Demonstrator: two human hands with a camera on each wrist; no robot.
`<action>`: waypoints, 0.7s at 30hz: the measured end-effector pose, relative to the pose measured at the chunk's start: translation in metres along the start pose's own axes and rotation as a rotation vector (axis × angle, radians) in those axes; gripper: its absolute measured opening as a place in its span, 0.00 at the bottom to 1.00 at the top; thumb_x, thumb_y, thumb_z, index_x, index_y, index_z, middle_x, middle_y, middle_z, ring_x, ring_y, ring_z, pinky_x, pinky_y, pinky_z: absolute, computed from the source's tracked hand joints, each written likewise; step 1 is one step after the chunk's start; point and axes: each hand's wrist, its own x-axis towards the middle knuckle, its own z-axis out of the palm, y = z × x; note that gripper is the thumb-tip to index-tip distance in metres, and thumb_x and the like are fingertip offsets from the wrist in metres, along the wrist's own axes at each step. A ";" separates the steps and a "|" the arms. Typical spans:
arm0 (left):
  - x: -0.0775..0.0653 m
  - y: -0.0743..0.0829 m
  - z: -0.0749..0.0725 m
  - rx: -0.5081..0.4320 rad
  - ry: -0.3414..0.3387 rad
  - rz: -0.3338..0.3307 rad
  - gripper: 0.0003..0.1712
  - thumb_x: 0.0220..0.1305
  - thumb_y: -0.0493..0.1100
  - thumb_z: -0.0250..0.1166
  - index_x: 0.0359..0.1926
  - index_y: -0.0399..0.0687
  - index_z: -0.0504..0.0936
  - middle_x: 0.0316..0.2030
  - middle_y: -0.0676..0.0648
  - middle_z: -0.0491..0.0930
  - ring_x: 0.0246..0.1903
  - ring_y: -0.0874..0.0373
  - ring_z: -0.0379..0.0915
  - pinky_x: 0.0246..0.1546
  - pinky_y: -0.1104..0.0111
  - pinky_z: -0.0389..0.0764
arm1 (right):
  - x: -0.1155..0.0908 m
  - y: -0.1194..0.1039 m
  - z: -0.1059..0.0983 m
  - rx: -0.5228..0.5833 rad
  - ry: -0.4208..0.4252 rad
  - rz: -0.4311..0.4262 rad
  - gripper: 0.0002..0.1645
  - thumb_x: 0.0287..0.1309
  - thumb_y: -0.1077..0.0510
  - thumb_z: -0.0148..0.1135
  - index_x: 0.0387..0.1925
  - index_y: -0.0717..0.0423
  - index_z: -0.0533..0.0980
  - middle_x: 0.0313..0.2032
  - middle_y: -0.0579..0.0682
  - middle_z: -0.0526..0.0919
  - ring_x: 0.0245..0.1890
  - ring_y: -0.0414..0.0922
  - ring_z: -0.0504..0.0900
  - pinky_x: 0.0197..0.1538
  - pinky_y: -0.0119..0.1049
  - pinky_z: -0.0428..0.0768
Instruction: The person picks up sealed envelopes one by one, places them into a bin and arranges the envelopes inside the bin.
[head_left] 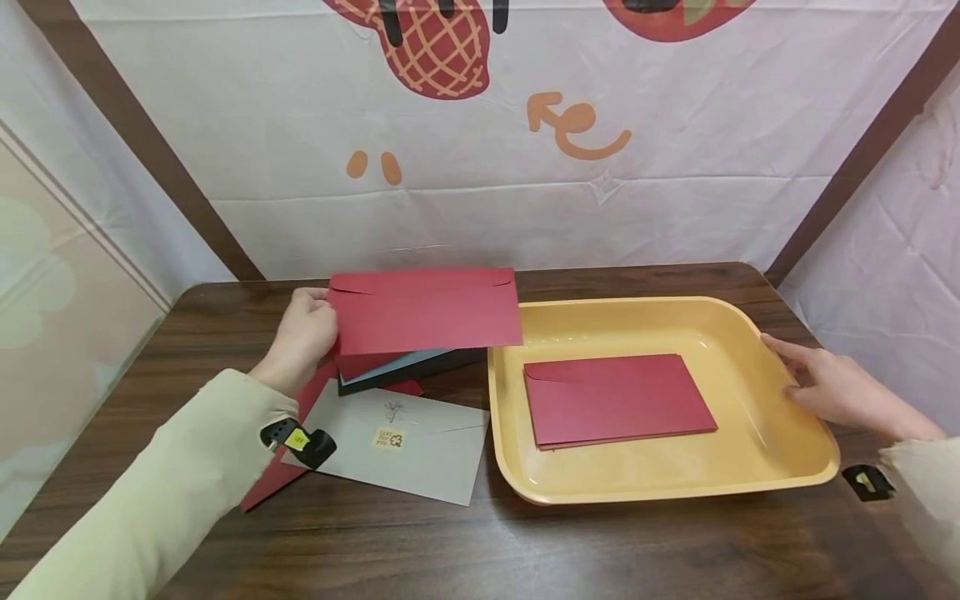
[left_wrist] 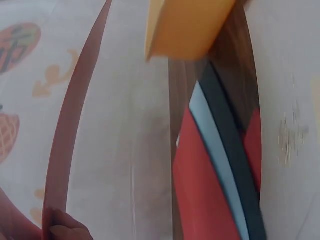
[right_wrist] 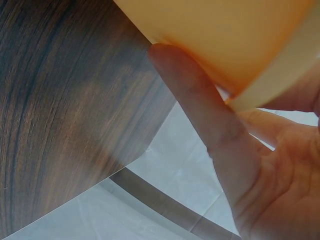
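At the left of the head view, my left hand (head_left: 302,333) pinches a red envelope (head_left: 427,312) by its left end. That envelope is raised above the table, seen nearly edge-on in the left wrist view (left_wrist: 75,115). Below it lie a light blue envelope (left_wrist: 220,155), a black envelope (left_wrist: 232,135) and more red paper (left_wrist: 205,185). A white envelope (head_left: 435,467) with a small sticker lies in front. My right hand (head_left: 843,387) holds the right side of a yellow tray (head_left: 750,467), with a finger (right_wrist: 195,95) along its outer wall. Inside the tray rests a stack of red envelopes (head_left: 618,400).
The things stand on a dark wood table (head_left: 420,550). Behind it hangs a white printed cloth (head_left: 480,200), with more cloth at both sides. The tray takes up the right half, close to the white envelope's right edge.
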 end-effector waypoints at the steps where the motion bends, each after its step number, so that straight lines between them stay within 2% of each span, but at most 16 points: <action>1: -0.002 0.002 0.003 -0.002 -0.018 -0.004 0.29 0.68 0.36 0.29 0.69 0.32 0.42 0.61 0.31 0.59 0.53 0.47 0.66 0.43 0.69 0.75 | 0.000 0.000 0.000 -0.002 0.005 -0.005 0.42 0.49 0.66 0.61 0.66 0.73 0.58 0.31 0.55 0.79 0.20 0.41 0.67 0.25 0.33 0.65; 7: -0.010 0.008 0.022 0.006 -0.103 0.022 0.27 0.72 0.38 0.29 0.69 0.32 0.43 0.61 0.31 0.62 0.54 0.46 0.64 0.49 0.63 0.73 | 0.001 0.000 0.000 0.003 -0.002 0.002 0.42 0.49 0.66 0.61 0.66 0.72 0.58 0.32 0.56 0.79 0.21 0.42 0.68 0.25 0.34 0.66; 13: -0.017 0.013 0.038 0.010 -0.141 0.031 0.26 0.74 0.38 0.31 0.69 0.32 0.44 0.61 0.31 0.62 0.56 0.44 0.65 0.55 0.57 0.72 | 0.001 -0.001 0.000 0.006 -0.007 0.014 0.43 0.49 0.66 0.60 0.67 0.73 0.57 0.33 0.58 0.79 0.20 0.42 0.68 0.25 0.34 0.66; 19: -0.024 0.023 0.053 0.014 -0.205 0.062 0.27 0.73 0.36 0.35 0.69 0.31 0.42 0.65 0.30 0.57 0.65 0.41 0.54 0.66 0.52 0.61 | 0.000 0.000 0.001 0.005 0.004 0.006 0.42 0.48 0.66 0.60 0.66 0.73 0.58 0.31 0.55 0.79 0.19 0.41 0.66 0.25 0.33 0.65; 21: -0.026 0.026 0.059 0.024 -0.227 0.066 0.28 0.73 0.35 0.36 0.69 0.31 0.42 0.64 0.30 0.59 0.65 0.42 0.56 0.65 0.53 0.62 | 0.000 0.000 0.001 0.000 0.012 -0.004 0.42 0.48 0.66 0.60 0.66 0.72 0.59 0.30 0.53 0.78 0.19 0.40 0.66 0.25 0.33 0.65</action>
